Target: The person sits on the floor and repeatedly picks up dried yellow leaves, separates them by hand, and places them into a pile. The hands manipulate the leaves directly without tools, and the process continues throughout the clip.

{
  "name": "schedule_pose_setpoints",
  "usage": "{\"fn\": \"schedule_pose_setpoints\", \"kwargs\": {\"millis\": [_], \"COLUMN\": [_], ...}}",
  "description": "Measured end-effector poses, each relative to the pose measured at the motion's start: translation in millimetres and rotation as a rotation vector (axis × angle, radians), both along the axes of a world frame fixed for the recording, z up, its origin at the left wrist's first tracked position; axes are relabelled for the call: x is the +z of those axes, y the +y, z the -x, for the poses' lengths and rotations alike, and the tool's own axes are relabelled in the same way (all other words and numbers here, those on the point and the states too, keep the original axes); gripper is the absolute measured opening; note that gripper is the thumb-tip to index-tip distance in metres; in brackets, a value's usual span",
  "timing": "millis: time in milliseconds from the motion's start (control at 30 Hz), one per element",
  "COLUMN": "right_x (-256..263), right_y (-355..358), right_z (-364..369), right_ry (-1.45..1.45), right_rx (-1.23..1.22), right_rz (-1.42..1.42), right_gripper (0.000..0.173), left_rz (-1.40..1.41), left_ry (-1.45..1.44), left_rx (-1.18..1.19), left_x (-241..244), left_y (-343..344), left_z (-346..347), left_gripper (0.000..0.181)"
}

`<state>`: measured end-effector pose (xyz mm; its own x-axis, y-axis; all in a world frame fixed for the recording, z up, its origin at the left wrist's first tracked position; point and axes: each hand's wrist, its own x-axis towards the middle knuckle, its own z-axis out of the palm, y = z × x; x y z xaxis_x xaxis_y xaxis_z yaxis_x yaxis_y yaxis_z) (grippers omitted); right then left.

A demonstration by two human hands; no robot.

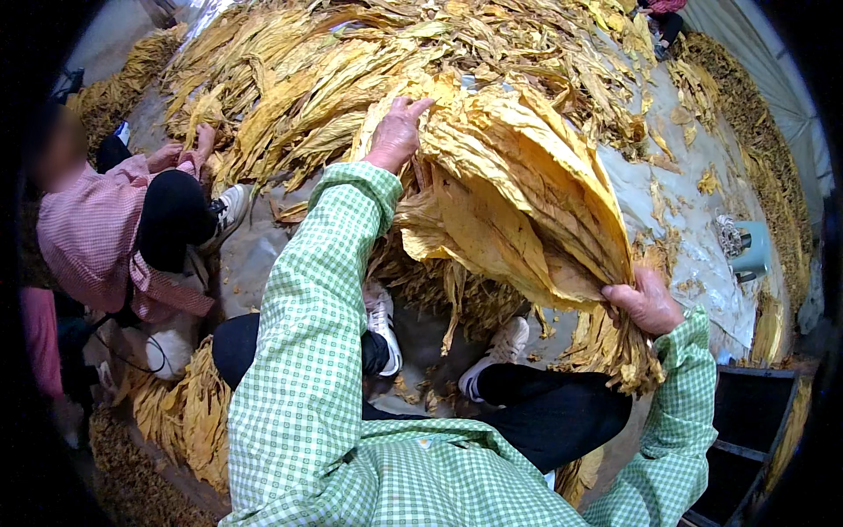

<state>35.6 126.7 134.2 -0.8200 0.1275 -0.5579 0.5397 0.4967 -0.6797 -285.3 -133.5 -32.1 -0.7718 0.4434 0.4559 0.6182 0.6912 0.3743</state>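
My right hand is closed around the stem end of a bundle of dried yellow tobacco leaves. The stalk butts poke out below that fist, and the broad blades fan out towards the upper left. My left hand lies at the far side of the fan, against the near edge of a large heap of tobacco leaves. Its back faces me, with thumb and forefinger stretched over a leaf; whether it grips one is hidden. Below the bundle, between my shoes, lies a darker clump of leaves.
On the left a person in a pink checked shirt sits handling leaves. A blue-green plastic stool with white string stands at right on the plastic sheeting. A dark frame is at lower right. Stacked leaves line the right wall.
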Motion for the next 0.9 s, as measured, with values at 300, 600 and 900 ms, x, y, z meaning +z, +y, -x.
{"fn": "schedule_pose_setpoints", "kwargs": {"millis": [300,600,900], "right_x": [-4,1,21], "right_y": [1,4,-6], "right_z": [-4,-7,-13], "right_ry": [0.061,-0.010,0.033], "right_rx": [0.073,-0.045,0.038], "right_rz": [-0.086,-0.061,-0.155], "right_gripper": [0.040,0.031,0.033], "left_rz": [0.296,0.070,0.104], "left_ry": [0.084,-0.016,-0.044], "left_rx": [-0.141,-0.111,0.029], "left_x": [-9,-32,-34], "left_y": [19,-19,-43], "left_z": [14,8,-27], "left_gripper": [0.035,0.010,0.017]}}
